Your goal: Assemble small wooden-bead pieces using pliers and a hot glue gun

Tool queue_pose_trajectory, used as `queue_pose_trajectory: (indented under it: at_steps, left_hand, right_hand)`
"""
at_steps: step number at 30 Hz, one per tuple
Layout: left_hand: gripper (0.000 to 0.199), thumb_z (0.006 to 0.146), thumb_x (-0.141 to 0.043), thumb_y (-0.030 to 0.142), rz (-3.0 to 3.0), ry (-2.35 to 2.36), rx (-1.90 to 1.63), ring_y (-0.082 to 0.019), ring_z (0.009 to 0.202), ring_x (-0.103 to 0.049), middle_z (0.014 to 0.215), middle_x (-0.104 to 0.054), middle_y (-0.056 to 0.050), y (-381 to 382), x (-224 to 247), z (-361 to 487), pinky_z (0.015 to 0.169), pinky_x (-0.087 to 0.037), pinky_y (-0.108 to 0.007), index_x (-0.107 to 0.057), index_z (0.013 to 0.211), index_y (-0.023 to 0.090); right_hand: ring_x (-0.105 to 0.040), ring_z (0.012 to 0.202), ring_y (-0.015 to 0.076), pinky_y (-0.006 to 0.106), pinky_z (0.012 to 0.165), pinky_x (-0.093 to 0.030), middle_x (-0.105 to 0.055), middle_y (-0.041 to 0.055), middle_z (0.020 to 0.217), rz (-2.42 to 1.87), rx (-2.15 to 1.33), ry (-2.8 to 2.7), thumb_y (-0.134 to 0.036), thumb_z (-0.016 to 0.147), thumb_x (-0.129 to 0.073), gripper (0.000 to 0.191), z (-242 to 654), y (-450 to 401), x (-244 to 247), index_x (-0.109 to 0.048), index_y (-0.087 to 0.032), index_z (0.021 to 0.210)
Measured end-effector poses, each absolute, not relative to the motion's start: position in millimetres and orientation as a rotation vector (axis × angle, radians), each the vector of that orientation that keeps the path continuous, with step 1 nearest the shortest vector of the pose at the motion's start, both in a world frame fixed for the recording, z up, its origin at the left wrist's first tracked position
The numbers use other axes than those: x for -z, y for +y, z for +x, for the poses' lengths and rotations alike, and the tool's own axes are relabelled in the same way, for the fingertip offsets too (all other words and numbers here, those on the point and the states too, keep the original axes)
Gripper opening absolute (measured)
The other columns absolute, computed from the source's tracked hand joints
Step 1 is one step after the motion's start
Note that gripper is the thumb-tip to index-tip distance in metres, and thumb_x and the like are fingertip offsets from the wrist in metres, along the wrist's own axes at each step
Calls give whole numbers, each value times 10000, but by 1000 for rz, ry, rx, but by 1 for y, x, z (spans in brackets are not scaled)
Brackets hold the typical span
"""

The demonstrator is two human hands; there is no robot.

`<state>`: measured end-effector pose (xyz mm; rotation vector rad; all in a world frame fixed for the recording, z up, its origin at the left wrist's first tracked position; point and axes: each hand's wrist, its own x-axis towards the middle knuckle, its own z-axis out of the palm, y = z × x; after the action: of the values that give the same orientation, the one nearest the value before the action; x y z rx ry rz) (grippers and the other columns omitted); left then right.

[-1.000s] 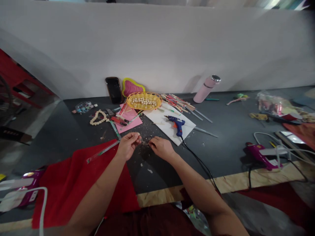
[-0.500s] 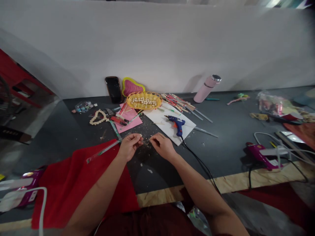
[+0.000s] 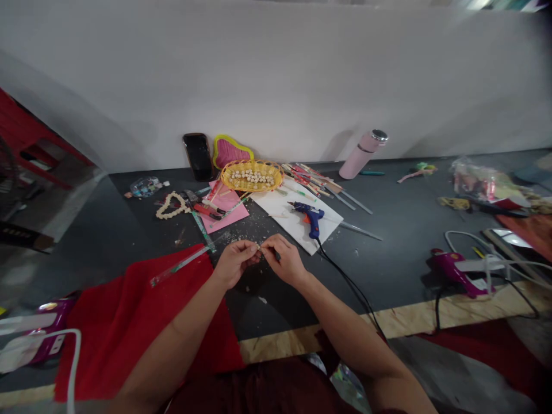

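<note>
Meeting at tiny pale piece (image 3: 259, 247), hands (image 3: 235, 264) (image 3: 285, 260) partly hiding it.

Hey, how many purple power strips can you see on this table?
2. One purple power strip is at far left, beside the red cloth; the other strip is at right, near the front edge of the table. More could be hidden.

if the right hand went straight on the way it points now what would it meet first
Probably the small pale piece at the fingertips of the left hand, then that hand itself; whether the right hand touches the piece is too small to tell.
</note>
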<state>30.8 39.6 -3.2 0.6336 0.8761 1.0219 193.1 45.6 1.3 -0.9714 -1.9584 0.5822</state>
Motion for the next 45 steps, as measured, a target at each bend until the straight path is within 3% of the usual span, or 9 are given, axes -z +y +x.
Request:
queue_pose_trajectory:
  at_steps: [33, 38, 41, 45]
  left_hand:
    - [199, 613, -771, 267, 623, 903, -988, -81, 552, -567, 629, -649, -27, 40, 0, 28, 600, -465, -210, -656, 666, 114]
    - [177, 639, -754, 256, 645, 894, -933, -85, 555, -579, 630, -650, -24, 42, 3, 24, 623, -477, -223, -654, 678, 116]
    - [174, 649, -748, 252, 654, 865, -893, -86, 557, -582, 626, -644, -24, 42, 5, 23, 619, -477, -218, -648, 676, 112]
    - [177, 658, -742, 246, 675, 853, -847, -82, 555, -589, 627, -644, -29, 42, 2, 21, 580, -466, -187, -642, 679, 102]
  right_hand:
    - [-574, 805, 152, 293, 732, -488, -607, 54, 847, -950, -590, -2023, -221, 869, -473, 119, 195, 45, 1, -591, -208, 855]
    - [-548, 713, 134, 264, 628, -488, -575, 45, 837, -907, -753, -1877, -274, 853, -534, 176, 197, 46, 0, -592, -202, 1002]
    - [-549, 733, 137, 274, 659, -491, -580, 49, 857, -854, -855, -1880, -299, 832, -581, 277, 199, 46, -3, -591, -199, 1090]
    - [-575, 840, 152, 299, 757, -487, -628, 64, 906, -773, -965, -1890, -273, 851, -567, 245, 199, 47, -4, -624, -202, 1079]
